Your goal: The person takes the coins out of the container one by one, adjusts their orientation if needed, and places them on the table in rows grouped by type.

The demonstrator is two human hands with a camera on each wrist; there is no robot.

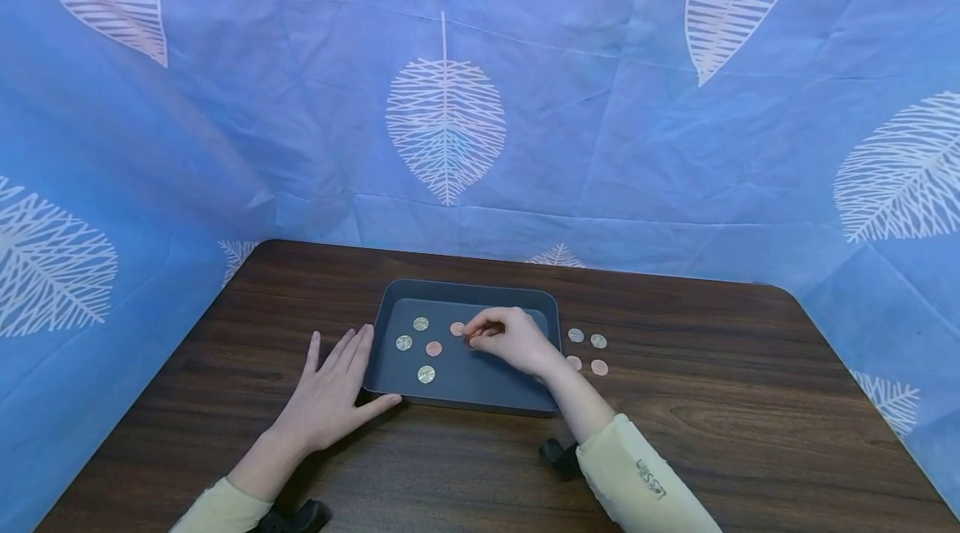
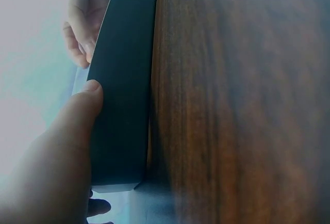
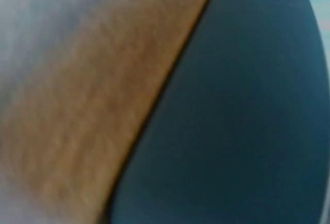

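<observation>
Copper coin [image 1: 457, 329] lies flat on the floor of the tray [image 1: 495, 387], upper mid, right at the fingertips of the R hand [image 1: 517, 341]. R thumb & index curve toward each other, tips v. close; we can't tell if they pinch anything, as that spot's too small & shaded. To do this well, we'd come in low, handle a coin by its edge w/ the pads & go easy on pressure: thin discs prob. skid or flip if pushed on one side. We'd also mind the 2nd copper coin [image 1: 433, 348] & the three paler coins [image 1: 421, 323] close by, bc a dragging knuckle could scatter them.

L hand [image 1: 333, 396] is at the tray's near left corner, fingers straight & close together, thumb stretched out apart. Decent brace imo; too hard a push might shift the tray.

Right of the tray, on the tabletop [image 1: 690, 350], we've four more coins [image 1: 597, 341]: two silvery, two copper, one partly hidden by the R wrist.

Head cam alone gives us the coin layout. L wrist cam adds the L thumb tip at the top edge of the tray's outer wall, R hand beyond. R wrist cam: just tray side & blurry wood, no fingers.
</observation>
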